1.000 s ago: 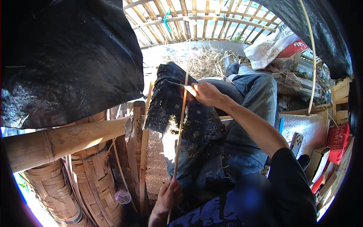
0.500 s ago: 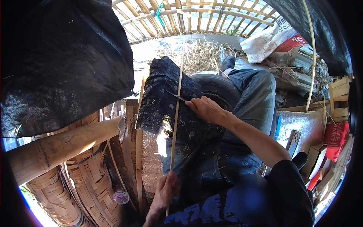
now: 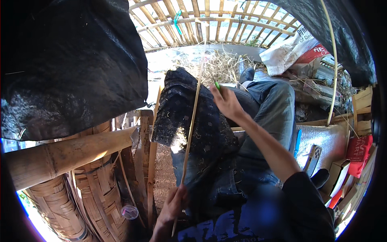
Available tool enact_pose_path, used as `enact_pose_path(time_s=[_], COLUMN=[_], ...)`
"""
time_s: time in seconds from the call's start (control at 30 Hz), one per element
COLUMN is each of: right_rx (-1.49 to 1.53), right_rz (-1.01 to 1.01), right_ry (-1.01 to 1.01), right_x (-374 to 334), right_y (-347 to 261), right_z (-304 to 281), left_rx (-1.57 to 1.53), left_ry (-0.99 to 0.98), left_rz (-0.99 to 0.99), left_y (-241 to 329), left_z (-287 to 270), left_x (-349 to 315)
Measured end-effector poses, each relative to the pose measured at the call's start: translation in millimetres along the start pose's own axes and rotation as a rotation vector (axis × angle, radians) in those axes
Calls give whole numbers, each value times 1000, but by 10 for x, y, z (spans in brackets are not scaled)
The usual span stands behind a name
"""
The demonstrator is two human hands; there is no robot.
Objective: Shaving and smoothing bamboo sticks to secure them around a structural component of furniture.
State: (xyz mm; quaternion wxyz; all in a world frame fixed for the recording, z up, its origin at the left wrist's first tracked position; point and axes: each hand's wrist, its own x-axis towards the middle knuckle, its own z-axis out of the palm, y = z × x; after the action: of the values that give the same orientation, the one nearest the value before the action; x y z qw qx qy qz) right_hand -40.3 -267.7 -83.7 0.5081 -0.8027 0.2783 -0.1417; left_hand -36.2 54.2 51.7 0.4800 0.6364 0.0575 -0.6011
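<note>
A long, thin bamboo strip (image 3: 192, 121) rises from the lower edge across a dark patterned cloth (image 3: 173, 117) draped over my left leg. My left hand (image 3: 173, 205) is closed round its lower part, and the near end sticks out below. Its far end fades into the glare. To the right of the strip my right hand (image 3: 227, 103) is raised, fingers wrapped round a knife with a green handle (image 3: 217, 85). Only a bit of that handle shows now; the blade cannot be made out. Small shavings lie on the cloth.
A thick bamboo pole (image 3: 80, 155) and woven bamboo baskets (image 3: 52, 207) stand at left, under a black sheet (image 3: 72, 76). Straw (image 3: 225, 66) and a tire lie beyond my legs. At right are a phone (image 3: 312, 159), a red bag (image 3: 359, 155) and an open box (image 3: 338, 177).
My right hand has moved away from me along the strip and lifted off it with the knife, whose blade lay across the strip before. My left hand keeps its hold.
</note>
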Motion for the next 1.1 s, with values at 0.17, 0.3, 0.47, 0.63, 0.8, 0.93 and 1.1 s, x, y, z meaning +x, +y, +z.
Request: enact_pose_path(time_s=[0.17,0.3,0.47,0.63,0.8,0.93,1.1], right_rx=[649,704,538,34,-55,-284,-207], right_rz=[313,324,417,170,-121,-196,-174], right_ry=[-101,34,113,-116,-121,-90,-51], right_x=[-276,-37,392,238,-645,-711,-633], right_y=[-220,-15,119,172,-250,-225,-130], right_z=[104,85,-42,-140,-91,-132,-157], left_rx=[85,167,318,348,328,297,299], left_ry=[-105,-101,-3,64,79,21,6], left_rz=[-43,-89,-59,-30,82,72,36], left_y=[269,450,449,432,464,392,326], left_z=[154,227,225,226,293,219,126], left_x=[492,529,355,594,899,887,696])
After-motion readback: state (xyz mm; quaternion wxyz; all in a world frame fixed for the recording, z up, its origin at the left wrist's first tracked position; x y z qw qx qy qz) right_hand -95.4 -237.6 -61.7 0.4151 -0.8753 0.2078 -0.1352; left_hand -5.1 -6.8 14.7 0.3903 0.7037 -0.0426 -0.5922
